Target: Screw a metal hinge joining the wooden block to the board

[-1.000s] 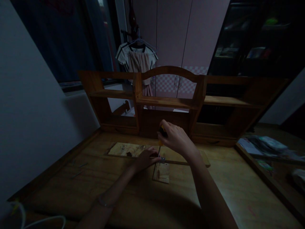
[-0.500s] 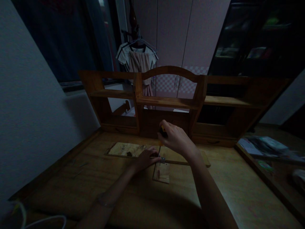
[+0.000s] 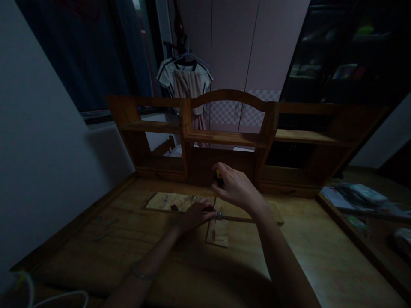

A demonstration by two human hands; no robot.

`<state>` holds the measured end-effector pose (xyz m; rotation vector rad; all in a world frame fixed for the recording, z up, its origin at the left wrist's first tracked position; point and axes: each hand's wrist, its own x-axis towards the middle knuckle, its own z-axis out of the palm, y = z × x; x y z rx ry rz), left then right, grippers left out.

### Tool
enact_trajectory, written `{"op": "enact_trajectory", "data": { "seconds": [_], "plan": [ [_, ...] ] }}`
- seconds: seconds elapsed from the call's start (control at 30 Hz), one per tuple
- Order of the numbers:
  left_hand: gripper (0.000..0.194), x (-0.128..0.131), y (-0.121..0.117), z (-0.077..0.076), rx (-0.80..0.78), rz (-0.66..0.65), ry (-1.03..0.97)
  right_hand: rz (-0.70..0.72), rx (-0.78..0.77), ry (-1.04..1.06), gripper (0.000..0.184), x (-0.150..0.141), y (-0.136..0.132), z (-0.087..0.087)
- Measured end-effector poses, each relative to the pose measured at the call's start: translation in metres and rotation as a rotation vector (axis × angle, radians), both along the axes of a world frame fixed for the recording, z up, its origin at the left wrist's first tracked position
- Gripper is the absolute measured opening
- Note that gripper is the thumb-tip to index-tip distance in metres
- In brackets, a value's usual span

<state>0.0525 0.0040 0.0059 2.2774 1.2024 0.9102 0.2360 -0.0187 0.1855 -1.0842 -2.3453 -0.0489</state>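
My right hand (image 3: 236,187) is wrapped round the yellow-and-black handle of a screwdriver (image 3: 219,174), held upright with its thin shaft pointing down. Below it, a small grey metal piece (image 3: 219,215), perhaps a hinge, lies where two boards meet. My left hand (image 3: 196,217) is closed at this piece, thumb and fingers around the foot of the shaft; the tip itself is hidden. A long wooden board (image 3: 167,201) with dark stains runs crosswise under both hands. A short wooden board (image 3: 218,235) extends from it towards me.
Both boards lie on a wooden desk (image 3: 308,239). A wooden shelf unit (image 3: 224,136) stands along its back. Thin small pieces (image 3: 107,234) lie at left. A white cable (image 3: 64,293) is at the lower left, papers (image 3: 359,194) at the right.
My right hand has turned very slightly round the screwdriver handle. The left hand and the boards stay in place.
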Motion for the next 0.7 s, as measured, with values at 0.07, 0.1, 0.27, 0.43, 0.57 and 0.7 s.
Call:
{"op": "enact_trajectory", "data": {
  "seconds": [0.07, 0.1, 0.27, 0.43, 0.57, 0.7],
  "plan": [
    [0.029, 0.0004, 0.0003, -0.001, 0.005, 0.006, -0.005, 0.004, -0.002, 0.002, 0.029, -0.0006, -0.0001, -0.0001],
    [0.029, 0.0005, 0.0007, -0.0016, 0.004, 0.005, -0.005, 0.005, -0.004, 0.003, 0.029, -0.0009, 0.0001, -0.0003],
    [0.028, -0.0004, 0.0024, -0.0033, 0.006, 0.008, 0.019, 0.004, -0.008, 0.005, 0.028, -0.0013, 0.0027, -0.0014],
    [0.029, -0.0009, 0.0018, -0.0022, -0.009, 0.011, 0.027, -0.008, -0.011, 0.003, 0.025, -0.0009, 0.0044, -0.001],
    [0.031, -0.0006, 0.0014, -0.0011, -0.036, -0.002, 0.015, -0.001, -0.018, 0.005, 0.026, -0.0007, 0.0048, -0.0016],
    [0.031, -0.0009, 0.0022, -0.0019, -0.027, 0.003, 0.01, 0.003, 0.001, 0.002, 0.03, -0.0003, 0.0037, -0.0015]
  ]
}}
